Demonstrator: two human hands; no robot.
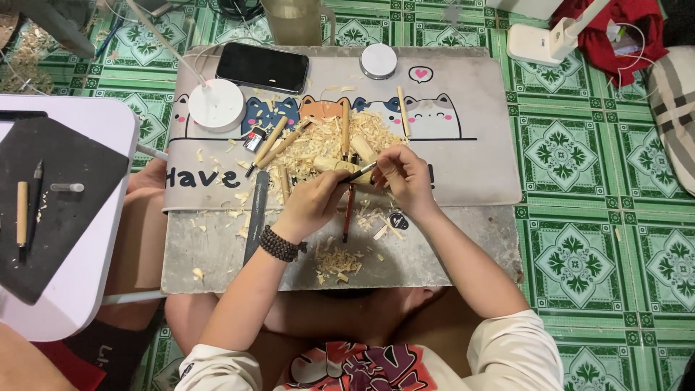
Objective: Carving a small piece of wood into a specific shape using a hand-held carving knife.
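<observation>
Left hand [313, 203] closed around a thin carving tool [360, 172], metal tip pointing toward 2 o'clock. Right hand [405, 177] curled, fingers pinched on a small pale wood piece [362, 150] that sits where tool and hand meet, at the centre of the cartoon-cat mat [470, 145] on the low counter [463, 246]. Exact contact point is hidden by the fingers.

Judgement on technique: keep cuts shallow, push away from the holding fingers, brace both wrists on the mat, and turn the piece instead of the blade.

Counts:
- Wooden-handled tools lying on the mat at 10 to 12 o'clock of the hands: about five; the shavings [318, 145] hide some.
- Dark red-handled tool [348, 213] at 6 o'clock: one.
- Long flat metal file [256, 213] at 8 o'clock: one.
- Phone [262, 66], 11 o'clock: one.
- White round discs: two, large [216, 105] and small [378, 61].
- Bead bracelet [279, 245] on the left wrist: one.
- Side table [108, 116] at 9 o'clock bearing a dark pad [65, 239] with two more tools.
</observation>
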